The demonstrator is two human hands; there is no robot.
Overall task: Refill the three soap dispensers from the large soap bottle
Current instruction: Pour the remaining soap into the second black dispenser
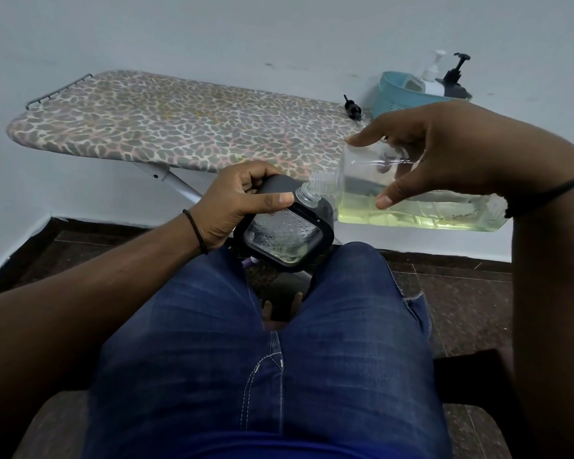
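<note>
Sideways, large soap bottle holds yellowish liquid; dispenser nearly empty.

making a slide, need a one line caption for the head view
Right hand tips the large soap bottle toward the open dispenser held by the left hand.

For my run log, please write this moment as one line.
step: pouring | left hand: holds dark-framed dispenser, pump off | right hand: tips large soap bottle into its neck | soap: yellowish
</note>
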